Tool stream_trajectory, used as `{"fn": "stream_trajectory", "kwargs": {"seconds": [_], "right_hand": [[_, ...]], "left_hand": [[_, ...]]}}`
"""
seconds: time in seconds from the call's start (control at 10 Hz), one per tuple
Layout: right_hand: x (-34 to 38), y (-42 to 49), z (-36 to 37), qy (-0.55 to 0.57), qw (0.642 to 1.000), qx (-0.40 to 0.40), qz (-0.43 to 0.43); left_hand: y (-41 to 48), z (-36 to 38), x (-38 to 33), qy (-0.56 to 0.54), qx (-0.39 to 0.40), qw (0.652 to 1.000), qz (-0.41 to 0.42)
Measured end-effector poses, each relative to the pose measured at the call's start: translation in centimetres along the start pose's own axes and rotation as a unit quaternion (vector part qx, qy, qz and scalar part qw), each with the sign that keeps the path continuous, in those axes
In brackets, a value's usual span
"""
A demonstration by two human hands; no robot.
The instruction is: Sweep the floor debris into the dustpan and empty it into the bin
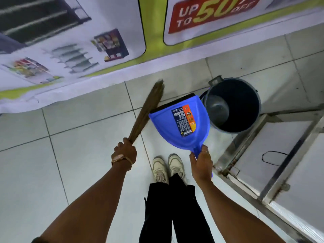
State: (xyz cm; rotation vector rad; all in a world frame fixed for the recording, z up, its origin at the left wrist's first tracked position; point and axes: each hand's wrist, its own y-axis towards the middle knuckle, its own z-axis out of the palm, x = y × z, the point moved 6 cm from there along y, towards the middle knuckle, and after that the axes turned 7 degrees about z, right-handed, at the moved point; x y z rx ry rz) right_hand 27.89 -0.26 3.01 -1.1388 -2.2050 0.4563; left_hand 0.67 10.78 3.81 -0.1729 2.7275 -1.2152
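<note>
At the bottom centre, the person's shoes (168,168) are standing on pale floor tiles (78,155), with open floor spreading toward the left of the frame. The left hand (124,151) is clenching the bound end of a broom (146,111), whose bristles are slanting up toward the banner (70,55) lying along the top. The right hand (201,163) is grasping the handle of the blue dustpan (180,123), label side up, its black lip nearest the banner. The pan's right edge is overlapping the rim of the grey bin (245,127), which is sitting open at centre right. A metal frame (245,146) is crowding the lower right.
</note>
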Motion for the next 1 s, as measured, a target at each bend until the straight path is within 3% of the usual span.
{"fn": "stream_trajectory", "kwargs": {"seconds": [0.2,0.4,0.6,0.8,1.0], "right_hand": [[-6.7,7.7,9.4,-0.099,0.994,-0.042,-0.001],[-13.7,17.2,17.2,-0.111,0.992,-0.031,0.041],[-17.3,21.8,20.9,-0.145,0.987,-0.010,0.071],[-13.8,20.5,21.3,-0.232,0.968,0.051,0.080],[0.4,16.0,16.1,-0.209,0.974,0.017,-0.090]], "left_hand": [[12.3,11.7,1.3,-0.033,0.044,0.999,-0.002],[22.6,21.1,1.0,-0.038,0.012,0.999,-0.002],[27.3,25.5,1.4,-0.021,-0.020,0.999,-0.015],[25.8,24.4,1.0,-0.002,-0.023,1.000,0.008],[19.7,14.3,-5.4,0.032,-0.107,0.984,0.138]]}}
